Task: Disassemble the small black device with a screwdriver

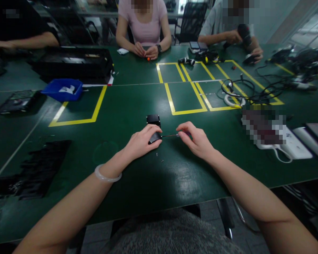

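Note:
My left hand [141, 141] is closed around a small black casing [155, 137], pressing it on the green table. In my right hand [195, 138] is a thin screwdriver [171, 135], pinched at its handle end, with the shaft lying level and pointing left. Its tip meets the right side of the casing. Just beyond my left fingers sits another small black part [153, 119] with light spots at its corners. Two tiny screws [157, 154] lie on the table in front of the casing. My fingers hide most of the screwdriver's handle.
A blue tray [49, 89] stands at the back left before a long black box [76, 65]. Black pieces [46, 165] lie at left. Cables [254, 88] and a white power strip [298, 146] occupy the right. Several people sit across the table.

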The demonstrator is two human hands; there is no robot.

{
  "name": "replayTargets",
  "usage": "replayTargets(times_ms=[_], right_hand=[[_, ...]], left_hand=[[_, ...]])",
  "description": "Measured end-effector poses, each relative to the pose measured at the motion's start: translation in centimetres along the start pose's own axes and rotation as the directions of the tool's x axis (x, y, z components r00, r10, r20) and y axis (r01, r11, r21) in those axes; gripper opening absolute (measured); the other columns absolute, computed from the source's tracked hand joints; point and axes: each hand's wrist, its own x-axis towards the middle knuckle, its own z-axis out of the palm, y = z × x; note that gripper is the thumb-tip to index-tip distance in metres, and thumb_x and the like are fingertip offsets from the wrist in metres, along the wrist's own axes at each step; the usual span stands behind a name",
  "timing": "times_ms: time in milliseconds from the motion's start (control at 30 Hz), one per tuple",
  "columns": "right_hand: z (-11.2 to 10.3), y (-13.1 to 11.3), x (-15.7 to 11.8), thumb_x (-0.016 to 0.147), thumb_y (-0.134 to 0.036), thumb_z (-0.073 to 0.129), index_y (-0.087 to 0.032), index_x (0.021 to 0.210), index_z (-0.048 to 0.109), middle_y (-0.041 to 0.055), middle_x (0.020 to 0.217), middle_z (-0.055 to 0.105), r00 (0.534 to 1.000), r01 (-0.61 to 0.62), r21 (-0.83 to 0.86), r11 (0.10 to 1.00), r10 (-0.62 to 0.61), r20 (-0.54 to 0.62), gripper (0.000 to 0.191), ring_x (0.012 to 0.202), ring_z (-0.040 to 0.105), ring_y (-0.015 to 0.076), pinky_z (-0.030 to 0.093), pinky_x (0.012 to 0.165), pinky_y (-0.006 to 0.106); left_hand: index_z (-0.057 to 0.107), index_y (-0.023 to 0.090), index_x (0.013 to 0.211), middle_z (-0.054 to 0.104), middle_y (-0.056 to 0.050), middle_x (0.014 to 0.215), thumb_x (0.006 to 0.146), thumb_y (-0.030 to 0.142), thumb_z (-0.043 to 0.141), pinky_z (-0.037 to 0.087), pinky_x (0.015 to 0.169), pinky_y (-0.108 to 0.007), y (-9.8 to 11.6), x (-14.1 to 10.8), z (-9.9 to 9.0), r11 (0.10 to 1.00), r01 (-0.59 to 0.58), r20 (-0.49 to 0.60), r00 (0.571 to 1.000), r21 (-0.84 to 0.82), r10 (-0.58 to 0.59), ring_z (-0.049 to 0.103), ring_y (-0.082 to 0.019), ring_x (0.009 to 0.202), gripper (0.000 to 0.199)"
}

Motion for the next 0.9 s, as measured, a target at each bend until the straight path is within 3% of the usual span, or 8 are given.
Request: replayTargets(times_ms=[100,233,433,600,700,900], right_hand=[[-0.08,0.01,0.05,0.100,-0.033,0.047,-0.023,0.097,0.057,0.0003,0.079,0.066,1.000,-0.014,0.016,1.000,0.014,0.015,0.015,0.065,0.062,0.0128,0.046,0.063,0.024],[-0.11,-0.06,0.05,0.100,-0.029,0.046,-0.022,0.106,0.057,0.0023,0.088,0.068,1.000,0.021,0.045,0.999,-0.020,-0.007,0.014,0.071,0.064,0.0132,0.047,0.068,0.024],[-0.09,0.05,0.05,0.099,-0.035,0.049,-0.022,0.093,0.058,-0.0002,0.076,0.064,1.000,-0.026,0.014,1.000,0.026,-0.005,0.017,0.063,0.061,0.0128,0.044,0.061,0.024],[-0.04,0.04,0.09,0.100,-0.029,0.045,-0.022,0.105,0.058,0.0030,0.090,0.068,1.000,0.020,0.052,0.998,-0.020,-0.003,0.015,0.070,0.063,0.0127,0.047,0.067,0.024],[0.01,0.12,0.03,0.100,-0.032,0.047,-0.022,0.104,0.058,0.0023,0.086,0.068,1.000,0.023,0.021,1.000,-0.023,-0.012,0.015,0.072,0.064,0.0139,0.048,0.068,0.025],[0.00,0.05,0.07,0.100,-0.031,0.046,-0.021,0.095,0.058,-0.0006,0.077,0.064,1.000,0.001,0.027,1.000,0.000,-0.006,0.017,0.059,0.058,0.0102,0.044,0.059,0.022]], left_hand=[[0.055,0.026,0.121,0.056,-0.005,0.136,0.093,0.038,0.055,0.053,0.098,-0.043,-0.02,0.02,0.03,1.000,-0.002,-0.002,1.000,0.000,0.002,0.062,-0.026,0.118,0.031],[0.055,0.025,0.121,0.056,-0.005,0.135,0.093,0.038,0.055,0.054,0.096,-0.043,0.07,0.06,-0.02,1.000,-0.002,-0.001,1.000,0.001,0.002,0.063,-0.026,0.117,0.031],[0.055,0.026,0.121,0.056,-0.005,0.136,0.093,0.039,0.055,0.055,0.095,-0.041,-0.05,0.04,0.07,1.000,-0.006,-0.001,1.000,0.008,0.006,0.063,-0.026,0.116,0.031],[0.054,0.026,0.122,0.056,-0.005,0.136,0.093,0.037,0.055,0.055,0.094,-0.041,-0.12,0.04,0.10,1.000,-0.003,0.001,1.000,0.006,0.003,0.062,-0.026,0.117,0.031],[0.054,0.025,0.122,0.055,-0.005,0.137,0.093,0.038,0.055,0.055,0.094,-0.042,-0.04,0.04,0.07,1.000,0.005,0.006,1.000,0.007,-0.005,0.062,-0.026,0.117,0.031],[0.055,0.026,0.121,0.056,-0.005,0.136,0.092,0.037,0.056,0.055,0.094,-0.042,0.02,0.02,0.05,1.000,0.007,0.006,1.000,0.007,-0.007,0.063,-0.026,0.117,0.031]])
